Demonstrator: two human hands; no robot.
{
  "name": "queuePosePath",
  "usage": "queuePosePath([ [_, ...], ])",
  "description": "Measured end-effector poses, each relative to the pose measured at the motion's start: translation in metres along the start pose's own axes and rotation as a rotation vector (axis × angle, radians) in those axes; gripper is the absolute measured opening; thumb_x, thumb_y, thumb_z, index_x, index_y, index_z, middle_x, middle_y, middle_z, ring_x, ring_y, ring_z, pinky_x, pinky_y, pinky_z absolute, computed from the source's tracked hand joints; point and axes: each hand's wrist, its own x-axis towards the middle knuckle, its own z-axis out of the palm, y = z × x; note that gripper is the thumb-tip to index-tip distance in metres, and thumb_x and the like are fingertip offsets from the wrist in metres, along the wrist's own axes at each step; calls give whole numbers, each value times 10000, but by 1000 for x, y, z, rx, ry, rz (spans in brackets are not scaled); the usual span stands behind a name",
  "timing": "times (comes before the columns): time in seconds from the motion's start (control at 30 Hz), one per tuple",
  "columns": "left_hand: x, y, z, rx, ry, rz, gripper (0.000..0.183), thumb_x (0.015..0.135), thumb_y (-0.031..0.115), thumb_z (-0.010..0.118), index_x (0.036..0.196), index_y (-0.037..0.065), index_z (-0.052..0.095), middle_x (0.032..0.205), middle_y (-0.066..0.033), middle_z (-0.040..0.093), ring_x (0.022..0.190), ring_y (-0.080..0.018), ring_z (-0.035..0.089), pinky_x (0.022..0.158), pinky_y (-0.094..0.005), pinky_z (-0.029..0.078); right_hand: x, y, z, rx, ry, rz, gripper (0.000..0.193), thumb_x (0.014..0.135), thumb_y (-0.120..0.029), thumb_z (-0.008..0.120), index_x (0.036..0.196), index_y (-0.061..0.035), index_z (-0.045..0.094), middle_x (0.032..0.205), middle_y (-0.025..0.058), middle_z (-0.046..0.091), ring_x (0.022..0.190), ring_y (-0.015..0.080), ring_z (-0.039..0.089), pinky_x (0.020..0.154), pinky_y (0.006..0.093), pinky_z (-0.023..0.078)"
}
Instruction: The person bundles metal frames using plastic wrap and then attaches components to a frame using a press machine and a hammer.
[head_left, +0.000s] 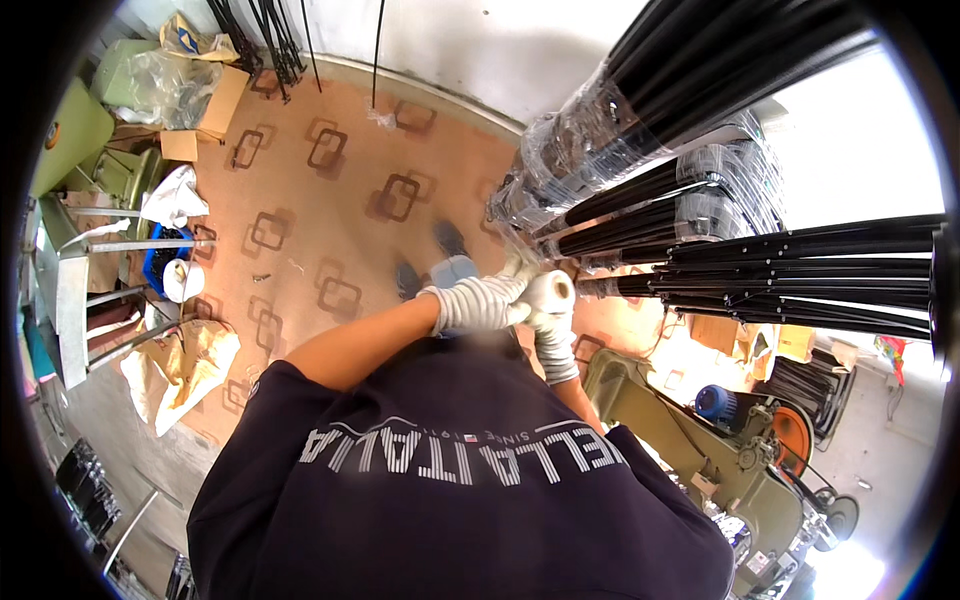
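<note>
In front of my body, both gloved hands meet at a white roll of clear stretch film (550,292). My right hand (551,325) is closed around the roll from below. My left hand (482,301) is curled against the roll's left side, its fingertips beside the film. Just beyond the hands stands a tall bundle of black tubes (720,70), its lower part wrapped in crumpled clear film (585,135). A strand of film seems to run between that bundle and my left fingertips. Glove fabric hides part of the roll.
More black tube bundles (800,272) lean at the right, some wrapped. A green machine (640,400) with a blue motor (714,402) stands lower right. At left are a metal frame (70,310), a blue bin (158,262) and a cardboard box (224,103). Thin rods (272,40) lean against the far wall.
</note>
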Motion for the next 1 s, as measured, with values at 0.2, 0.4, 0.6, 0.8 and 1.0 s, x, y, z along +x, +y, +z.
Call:
queuePosePath([
  [0.2, 50, -35, -82, -746, 857, 71, 288, 842, 197, 466, 1076, 67, 572, 1001, -95, 605, 853, -175, 573, 766, -317, 452, 34, -44, -63, 247, 187, -7, 683, 568, -194, 775, 1150, -47, 448, 931, 82, 568, 817, 200, 575, 713, 306, 503],
  [0.4, 83, 20, -74, -21, 432, -17, 481, 852, 102, 370, 1318, -9, 329, 1307, -146, 405, 1221, -240, 372, 1051, -309, 233, 201, -29, -89, 67, 143, -158, 572, 671, -200, 686, 1164, -42, 441, 1005, 96, 558, 839, 214, 568, 735, 325, 497],
  [0.6, 34, -21, -6, 30, 614, 320, 372, 836, 195, 456, 1135, -18, 523, 1177, -206, 507, 1176, -310, 426, 1018, -355, 295, 300, -23, -5, -287, -242, -194, 570, 702, -232, 648, 1187, -36, 421, 1038, 116, 544, 874, 231, 560, 756, 339, 491],
  [0.8, 5, -44, -40, -1044, 907, -313, 272, 871, 256, 500, 1041, 77, 612, 970, -40, 640, 903, -165, 595, 843, -285, 441, 339, -36, 47, -353, -436, -143, 572, 733, -265, 609, 1211, -30, 401, 1071, 135, 529, 910, 247, 553, 776, 352, 485],
  [1.0, 70, -154, -142, -1675, 698, 475, 547, 809, 221, 620, 1280, 109, 365, 1172, -44, 513, 1092, -144, 471, 929, -249, 377, 344, -43, 93, -287, -562, -7, 576, 763, -297, 571, 1235, -24, 381, 1104, 155, 515, 946, 264, 545, 797, 366, 479],
])
